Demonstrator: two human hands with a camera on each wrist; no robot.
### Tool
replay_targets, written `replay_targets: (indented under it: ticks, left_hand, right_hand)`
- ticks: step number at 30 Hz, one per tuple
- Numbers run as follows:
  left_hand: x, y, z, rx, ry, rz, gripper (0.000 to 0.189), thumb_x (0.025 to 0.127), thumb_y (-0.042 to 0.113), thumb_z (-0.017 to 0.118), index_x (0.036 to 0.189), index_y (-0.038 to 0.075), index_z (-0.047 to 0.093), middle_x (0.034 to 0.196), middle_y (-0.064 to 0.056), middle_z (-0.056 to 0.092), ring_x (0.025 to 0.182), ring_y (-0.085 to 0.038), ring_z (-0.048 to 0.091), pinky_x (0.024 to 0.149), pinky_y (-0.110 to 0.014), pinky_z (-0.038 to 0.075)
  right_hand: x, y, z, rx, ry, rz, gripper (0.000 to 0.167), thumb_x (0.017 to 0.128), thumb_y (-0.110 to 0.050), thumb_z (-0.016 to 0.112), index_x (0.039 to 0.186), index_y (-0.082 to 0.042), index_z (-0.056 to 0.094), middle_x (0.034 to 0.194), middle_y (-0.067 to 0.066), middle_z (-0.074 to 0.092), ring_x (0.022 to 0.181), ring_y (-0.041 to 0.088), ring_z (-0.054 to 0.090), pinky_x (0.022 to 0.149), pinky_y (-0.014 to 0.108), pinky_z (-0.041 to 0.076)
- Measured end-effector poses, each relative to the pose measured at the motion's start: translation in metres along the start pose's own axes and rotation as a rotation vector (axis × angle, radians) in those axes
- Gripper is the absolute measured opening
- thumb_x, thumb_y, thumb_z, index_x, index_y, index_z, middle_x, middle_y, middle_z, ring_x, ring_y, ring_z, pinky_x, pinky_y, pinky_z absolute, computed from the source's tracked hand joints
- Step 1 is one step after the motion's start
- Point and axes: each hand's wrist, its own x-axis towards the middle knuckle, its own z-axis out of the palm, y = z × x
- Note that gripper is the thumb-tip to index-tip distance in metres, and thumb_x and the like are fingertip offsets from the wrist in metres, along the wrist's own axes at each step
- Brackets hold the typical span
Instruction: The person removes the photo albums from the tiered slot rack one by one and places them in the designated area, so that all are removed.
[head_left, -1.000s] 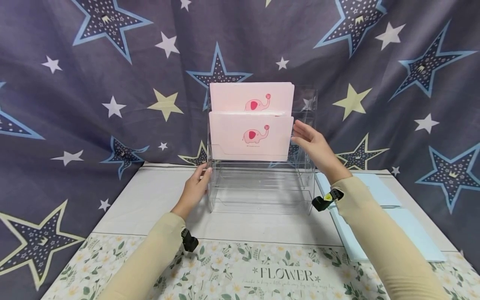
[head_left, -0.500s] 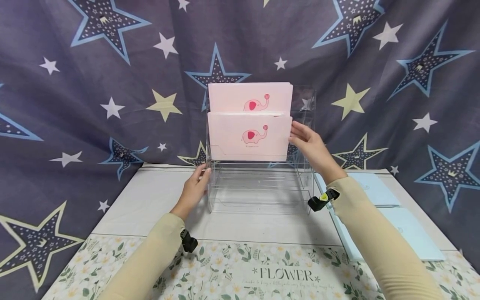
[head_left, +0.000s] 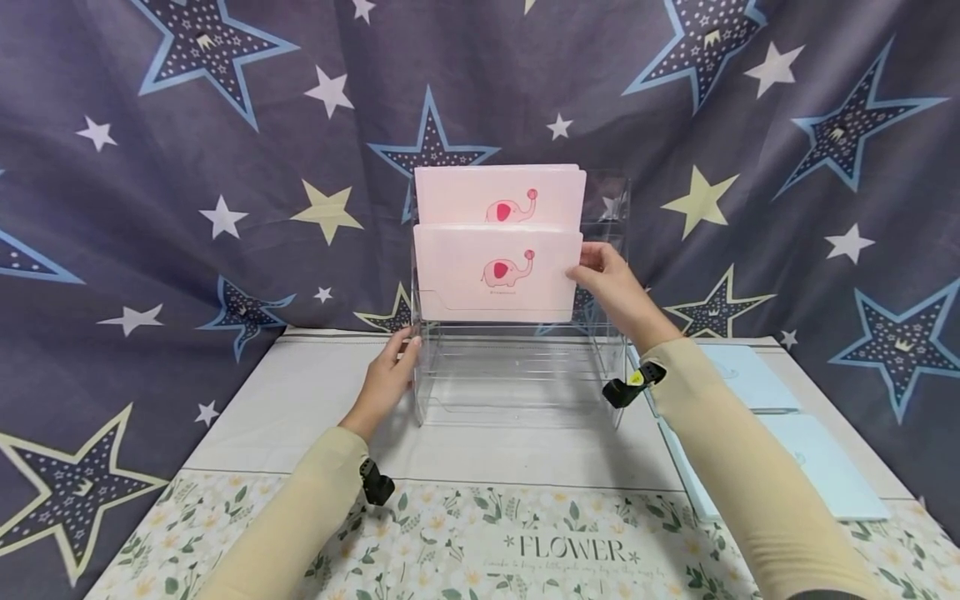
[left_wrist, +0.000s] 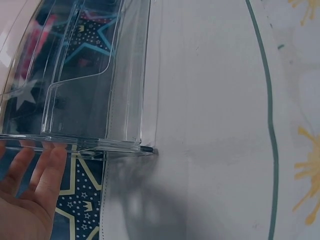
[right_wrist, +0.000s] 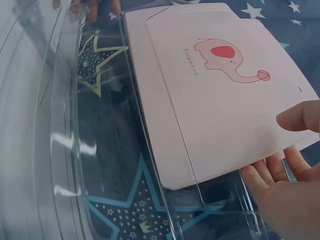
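Observation:
Two tiers of pink notebooks with an elephant print stand in a clear acrylic rack. The front pink notebook leans behind the rack's low front lip, and the rear one rises above it. At the front notebook's right edge, my right hand pinches with the thumb on the cover and the fingers behind. My left hand rests its fairly straight fingers against the rack's left side panel; the left wrist view has these fingers just at the panel's edge.
Light blue notebooks lie flat on the table to the right of the rack, partly under my right forearm. A floral mat covers the table's near part. A dark star-patterned curtain hangs close behind the rack.
My right hand has moved slightly left from beside the front pink notebook, and its thumb now lies over the notebook's right edge. The left hand and rack stay put.

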Motion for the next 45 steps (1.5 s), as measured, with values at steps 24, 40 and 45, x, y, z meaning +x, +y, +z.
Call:
replay_targets:
  ticks: [24,40,45]
  left_hand:
    - [0.001,-0.003,0.000,-0.004,0.007,0.009,0.060,0.106,0.053,0.039,0.154,0.017,0.037,0.137,-0.017,0.051,0.117,-0.034,0.058,0.087,-0.045,0.059]
    - [0.001,-0.003,0.000,0.023,0.009,-0.001,0.061,0.106,0.056,0.035,0.153,0.019,0.037,0.139,-0.017,0.051,0.118,-0.034,0.057,0.088,-0.045,0.058]
    - [0.001,-0.001,0.001,0.023,0.010,0.001,0.058,0.107,0.053,0.036,0.153,0.019,0.038,0.138,-0.017,0.051,0.117,-0.034,0.058,0.088,-0.045,0.058]
  right_hand:
    - [0.013,0.022,0.024,0.170,-0.115,0.087,0.047,0.096,-0.017,0.071,0.137,-0.004,0.053,0.132,0.016,0.062,0.114,0.025,0.063,0.101,0.041,0.050]
    - [0.008,0.019,0.027,0.258,-0.038,-0.021,0.039,0.094,-0.012,0.072,0.131,-0.009,0.059,0.121,0.009,0.069,0.101,0.021,0.068,0.091,0.038,0.057]
    - [0.006,0.009,0.027,0.246,-0.005,-0.040,0.040,0.094,-0.011,0.073,0.131,-0.006,0.058,0.118,0.009,0.069,0.100,0.021,0.069,0.091,0.040,0.057]
